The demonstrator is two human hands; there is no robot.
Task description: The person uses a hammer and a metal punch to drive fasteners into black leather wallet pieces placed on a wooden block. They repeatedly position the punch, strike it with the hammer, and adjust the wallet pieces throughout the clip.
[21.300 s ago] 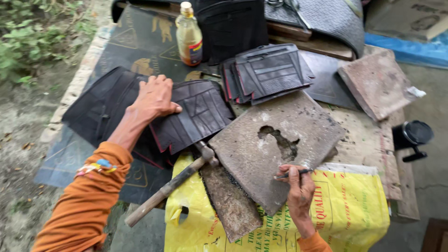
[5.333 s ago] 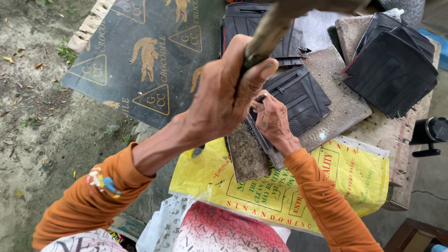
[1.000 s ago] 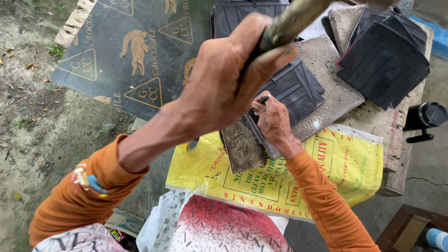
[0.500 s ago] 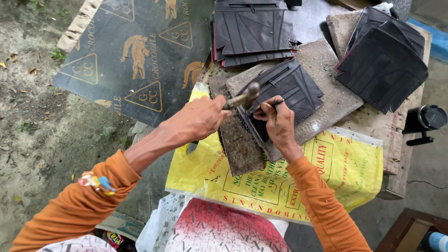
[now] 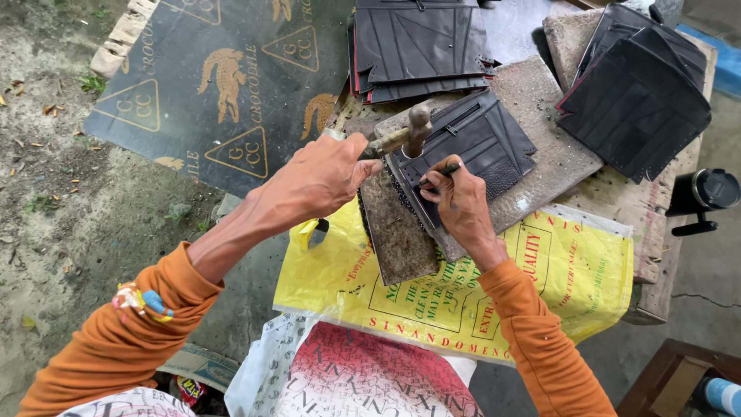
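The desk [image 5: 656, 232] in front of me carries a yellow printed plastic sack [image 5: 556, 286], and on the sack lies a grey, pitted stone slab [image 5: 540, 154]. On that slab rests the black stitched leather wallet panel [image 5: 478, 143] I am working, opened flat, with stacks of similar black panels [image 5: 421, 38] further back and to the right [image 5: 637, 93].

To do this well, I judge the thin dark metal punch [image 5: 441, 171] should stand steady and square on the panel's near edge, the panel flat on the slab, and the blow should fall straight on the punch head, short and controlled, clear of my fingers.

My left hand [image 5: 324, 177] is wrapped tight around the wooden handle of the small metal-headed hammer [image 5: 409, 131], arm bent and reaching in from the left, the head low over the panel. My right hand [image 5: 459, 205] pinches the punch between thumb and fingers, wrist resting near the slab's front edge.
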